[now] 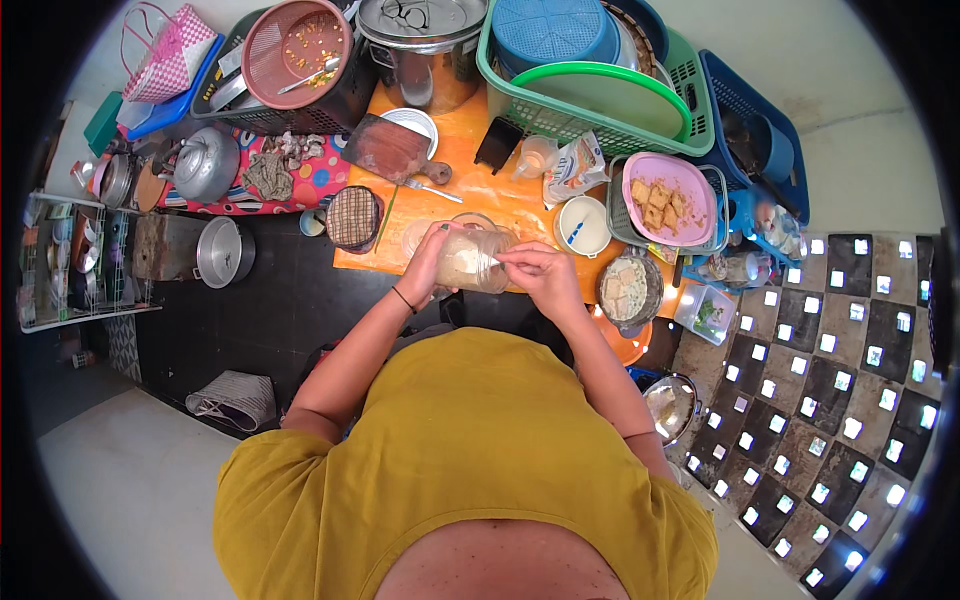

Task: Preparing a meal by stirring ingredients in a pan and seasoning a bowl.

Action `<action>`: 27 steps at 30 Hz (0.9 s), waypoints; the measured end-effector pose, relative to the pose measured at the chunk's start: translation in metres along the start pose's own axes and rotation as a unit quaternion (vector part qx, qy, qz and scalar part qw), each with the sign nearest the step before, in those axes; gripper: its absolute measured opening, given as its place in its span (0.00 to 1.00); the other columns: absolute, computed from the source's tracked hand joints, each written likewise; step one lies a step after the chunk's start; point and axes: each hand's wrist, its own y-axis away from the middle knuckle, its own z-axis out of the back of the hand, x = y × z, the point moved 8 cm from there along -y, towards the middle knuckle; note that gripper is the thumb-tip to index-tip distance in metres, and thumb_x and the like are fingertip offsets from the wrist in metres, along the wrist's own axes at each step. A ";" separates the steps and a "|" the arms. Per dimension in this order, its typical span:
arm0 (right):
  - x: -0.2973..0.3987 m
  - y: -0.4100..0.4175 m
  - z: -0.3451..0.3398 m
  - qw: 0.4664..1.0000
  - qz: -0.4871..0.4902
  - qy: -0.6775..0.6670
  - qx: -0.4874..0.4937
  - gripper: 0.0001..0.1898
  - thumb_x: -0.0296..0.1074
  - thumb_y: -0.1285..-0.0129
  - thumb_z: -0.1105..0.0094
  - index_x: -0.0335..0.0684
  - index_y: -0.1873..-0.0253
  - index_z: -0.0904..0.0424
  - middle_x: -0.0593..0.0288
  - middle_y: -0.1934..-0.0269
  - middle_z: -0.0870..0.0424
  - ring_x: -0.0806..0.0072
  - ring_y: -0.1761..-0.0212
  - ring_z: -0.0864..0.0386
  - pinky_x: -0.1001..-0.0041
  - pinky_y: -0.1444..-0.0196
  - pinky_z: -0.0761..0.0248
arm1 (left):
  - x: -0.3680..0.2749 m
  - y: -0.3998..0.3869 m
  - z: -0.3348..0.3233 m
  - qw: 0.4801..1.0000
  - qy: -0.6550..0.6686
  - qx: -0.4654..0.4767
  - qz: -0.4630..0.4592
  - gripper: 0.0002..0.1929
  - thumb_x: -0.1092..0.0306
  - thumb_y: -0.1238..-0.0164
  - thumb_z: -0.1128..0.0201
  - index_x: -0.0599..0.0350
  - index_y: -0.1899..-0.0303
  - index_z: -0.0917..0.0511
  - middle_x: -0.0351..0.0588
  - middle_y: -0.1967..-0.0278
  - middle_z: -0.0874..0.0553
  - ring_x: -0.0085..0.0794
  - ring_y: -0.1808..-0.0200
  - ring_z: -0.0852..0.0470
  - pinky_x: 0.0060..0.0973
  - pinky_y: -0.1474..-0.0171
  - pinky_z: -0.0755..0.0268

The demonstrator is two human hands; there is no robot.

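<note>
My left hand (425, 264) grips a clear plastic jar (469, 260) by its side, above the front edge of the orange-covered table (457, 176). The jar is tipped sideways with its mouth to the right, and pale contents show through its wall. At that mouth, my right hand (546, 276) pinches a small, thin utensil whose far end is hard to make out. Behind the jar sits a clear round container (476, 220), partly covered. To the right stand a white bowl (583, 226) with a blue-handled utensil and a pan (630, 291) of pale batter with pieces in it.
A pink basin (670, 198) holds browned fried pieces. Farther back are a green basket (600, 105), a steel pot (421, 60), a wooden cutting board (390, 148) and a fork (433, 190). A plastic packet (576, 169) stands mid-table. Leftward is a kettle (204, 165).
</note>
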 end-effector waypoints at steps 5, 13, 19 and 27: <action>-0.022 0.002 0.013 0.997 -0.036 -0.064 -0.023 0.09 0.20 0.39 0.38 0.32 0.54 0.14 0.58 0.55 0.17 0.78 0.58 0.17 0.80 0.54 0.20 | 0.023 -0.006 0.025 0.999 0.040 -0.028 0.012 0.17 0.50 0.23 0.62 0.46 0.45 0.33 0.45 0.49 0.20 0.27 0.62 0.16 0.20 0.81 0.27; -0.091 0.013 0.048 0.995 -0.030 -0.014 -0.095 0.11 0.20 0.41 0.36 0.34 0.53 0.13 0.57 0.56 0.16 0.78 0.58 0.17 0.81 0.55 0.22 | 0.056 0.005 0.096 0.993 0.039 -0.103 0.042 0.23 0.39 0.27 0.59 0.41 0.42 0.32 0.41 0.53 0.17 0.25 0.65 0.16 0.21 0.76 0.26; -0.142 0.014 0.044 0.986 -0.025 0.117 -0.116 0.09 0.22 0.43 0.35 0.33 0.56 0.13 0.54 0.63 0.15 0.74 0.64 0.15 0.77 0.58 0.20 | 0.056 0.017 0.115 0.984 0.042 -0.166 0.054 0.22 0.39 0.27 0.59 0.39 0.42 0.32 0.41 0.52 0.17 0.26 0.64 0.16 0.22 0.76 0.26; -0.170 0.007 0.032 0.969 -0.021 0.218 -0.114 0.09 0.22 0.44 0.34 0.33 0.58 0.13 0.52 0.66 0.15 0.71 0.67 0.15 0.76 0.61 0.21 | 0.045 0.023 0.111 0.986 0.036 -0.160 0.037 0.20 0.41 0.27 0.58 0.38 0.43 0.33 0.41 0.49 0.20 0.27 0.61 0.16 0.23 0.76 0.26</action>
